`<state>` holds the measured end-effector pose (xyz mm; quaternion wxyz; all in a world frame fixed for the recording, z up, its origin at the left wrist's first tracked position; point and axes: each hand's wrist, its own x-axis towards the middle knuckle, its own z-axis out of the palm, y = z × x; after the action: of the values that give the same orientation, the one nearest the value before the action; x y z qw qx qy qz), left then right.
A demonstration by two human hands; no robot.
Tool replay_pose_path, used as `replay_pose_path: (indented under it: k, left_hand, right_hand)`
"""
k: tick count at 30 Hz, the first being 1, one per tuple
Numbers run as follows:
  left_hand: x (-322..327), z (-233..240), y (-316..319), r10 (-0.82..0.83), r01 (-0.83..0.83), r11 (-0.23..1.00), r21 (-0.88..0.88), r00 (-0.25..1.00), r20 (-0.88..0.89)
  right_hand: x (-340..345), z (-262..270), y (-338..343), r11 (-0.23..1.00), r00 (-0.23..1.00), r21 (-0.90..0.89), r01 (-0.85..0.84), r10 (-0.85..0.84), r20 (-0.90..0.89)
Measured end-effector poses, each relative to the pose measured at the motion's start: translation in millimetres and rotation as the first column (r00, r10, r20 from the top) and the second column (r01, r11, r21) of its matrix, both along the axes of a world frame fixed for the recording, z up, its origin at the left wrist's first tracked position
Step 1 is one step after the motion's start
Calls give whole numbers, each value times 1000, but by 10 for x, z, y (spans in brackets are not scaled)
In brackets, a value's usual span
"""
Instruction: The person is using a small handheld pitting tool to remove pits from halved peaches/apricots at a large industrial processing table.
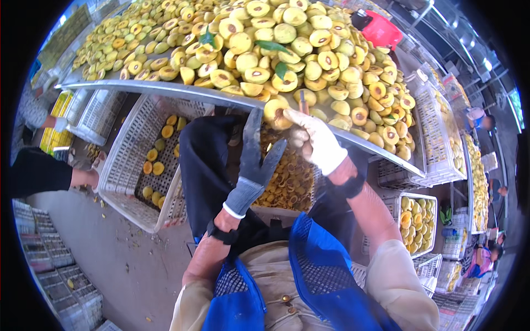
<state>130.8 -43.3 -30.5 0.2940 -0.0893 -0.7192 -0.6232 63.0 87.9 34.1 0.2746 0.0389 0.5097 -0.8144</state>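
My left hand, in a dark-coated grey glove, has its fingers and thumb spread, with the fingertips close beside a halved yellow stone fruit. The white-gloved right hand pinches that fruit half at the metal table's front edge; its other fingers are curled. Just behind the right fingers stands a thin tool with a reddish handle; whether the hand touches it is unclear. A small pale piece shows between my left thumb and fingers. Below, a crate contains brownish-yellow fruit scraps.
Halved fruit with a few green leaves covers the metal table. To the left, another person's hand touches a white plastic crate with several halves inside. A full crate stands right; a red container sits behind.
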Motion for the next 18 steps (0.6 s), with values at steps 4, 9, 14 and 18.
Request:
replay_pose_path:
  k: [4,9,14,18]
  left_hand:
    - [70,4,-65,66,-50,991,128,990,-122]
    - [229,138,-256,-34,63,809,585,998,-59]
    - [277,41,-385,118,-108,955,276,993,-18]
    - [270,-82,-393,-29,-2,796,606,999,42]
  right_hand:
    - [451,63,-207,986,986,-47,-158,161,49]
    - [682,214,-276,846,851,427,-320,455,-263]
    - [795,115,-336,708,573,705,-50,598,-560]
    - [837,7,-408,693,381,704,156,615,-690]
